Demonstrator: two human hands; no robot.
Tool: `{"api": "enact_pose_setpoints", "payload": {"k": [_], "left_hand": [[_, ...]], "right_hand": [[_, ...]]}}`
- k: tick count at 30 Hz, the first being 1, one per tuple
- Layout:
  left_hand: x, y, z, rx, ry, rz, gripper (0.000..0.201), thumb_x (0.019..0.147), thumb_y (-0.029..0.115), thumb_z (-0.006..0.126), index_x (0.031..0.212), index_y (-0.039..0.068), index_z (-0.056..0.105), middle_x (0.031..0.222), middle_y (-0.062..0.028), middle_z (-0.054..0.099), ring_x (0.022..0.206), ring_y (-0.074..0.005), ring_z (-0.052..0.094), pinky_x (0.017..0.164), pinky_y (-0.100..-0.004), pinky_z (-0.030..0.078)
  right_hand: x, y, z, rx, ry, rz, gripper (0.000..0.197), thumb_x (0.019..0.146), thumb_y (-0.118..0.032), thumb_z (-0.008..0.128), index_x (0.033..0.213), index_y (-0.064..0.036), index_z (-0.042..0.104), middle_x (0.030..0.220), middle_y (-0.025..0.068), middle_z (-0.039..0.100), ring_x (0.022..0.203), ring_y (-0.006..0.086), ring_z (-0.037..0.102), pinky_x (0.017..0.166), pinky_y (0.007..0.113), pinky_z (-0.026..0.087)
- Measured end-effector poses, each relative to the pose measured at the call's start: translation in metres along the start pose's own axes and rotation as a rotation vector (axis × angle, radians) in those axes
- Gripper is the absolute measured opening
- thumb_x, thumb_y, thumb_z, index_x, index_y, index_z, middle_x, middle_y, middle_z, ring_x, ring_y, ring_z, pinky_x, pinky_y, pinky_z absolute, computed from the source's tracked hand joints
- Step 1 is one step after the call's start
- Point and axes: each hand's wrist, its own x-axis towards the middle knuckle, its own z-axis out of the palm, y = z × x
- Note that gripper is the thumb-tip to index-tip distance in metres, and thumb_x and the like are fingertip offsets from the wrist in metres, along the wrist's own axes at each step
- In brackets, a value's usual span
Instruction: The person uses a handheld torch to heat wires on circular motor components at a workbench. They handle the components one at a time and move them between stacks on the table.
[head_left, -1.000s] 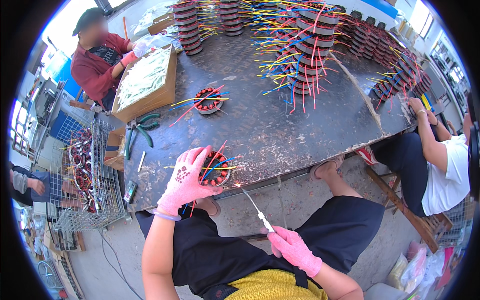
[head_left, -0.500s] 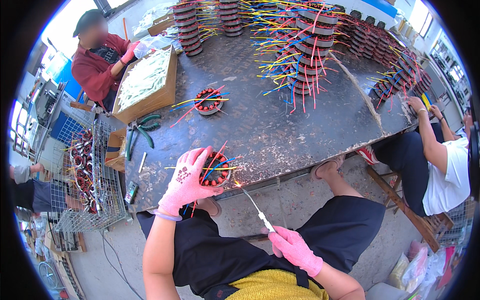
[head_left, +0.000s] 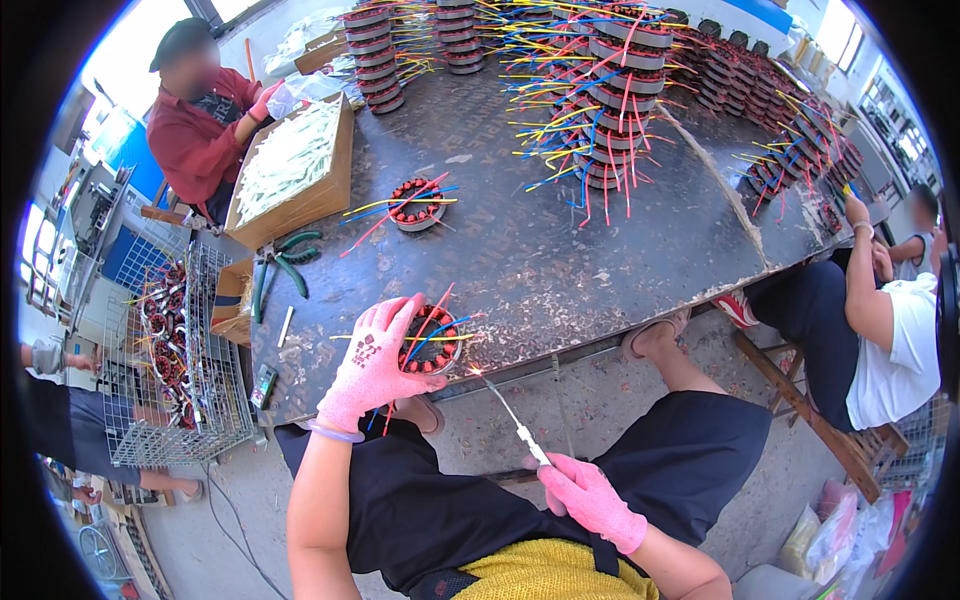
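My left hand [head_left: 370, 365], in a pink glove, grips a motor stator [head_left: 436, 352] by its rim at the table's near edge. Red, yellow and blue wire leads stick out of the stator. In my right hand [head_left: 590, 500], also gloved in pink, is a white-handled lighter [head_left: 524, 434] with a long thin metal neck. A small flame burns at its tip, just right of the stator and apart from its rim. Further back on the table lies another stator [head_left: 416, 222] with coloured leads across its top.
Green-handled pliers [head_left: 290, 264] and a cardboard box [head_left: 335, 185] of white sleeves are on the table's left. Tall stacks of stators [head_left: 630, 90] stand at the back. A wire basket [head_left: 228, 400] of stators stands left of the table. Co-workers sit at the left and right.
My hands, the stator and the lighter hold nearly the same place. At the right a co-worker's arm has shifted, and a person beyond the wire basket has moved.
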Motion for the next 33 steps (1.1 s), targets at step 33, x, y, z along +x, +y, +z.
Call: {"api": "enact_pose_setpoints", "payload": {"k": [33], "left_hand": [[0.0024, 0.0004, -0.0034, -0.047, -0.008, 0.133, 0.096, 0.054, 0.03, 0.087, 0.138, 0.007, 0.045, 0.135, -0.014, 0.048, 0.127, -0.0369, 0.042, 0.111, -0.0474, 0.031]], "right_hand": [[0.0007, 0.0017, -0.0028, -0.032, 0.025, -0.021, 0.039, 0.1, -0.028, 0.046, 0.127, -0.0013, 0.056, 0.063, -0.0026, 0.048, 0.058, 0.0055, 0.045, 0.054, 0.023, 0.037]]}}
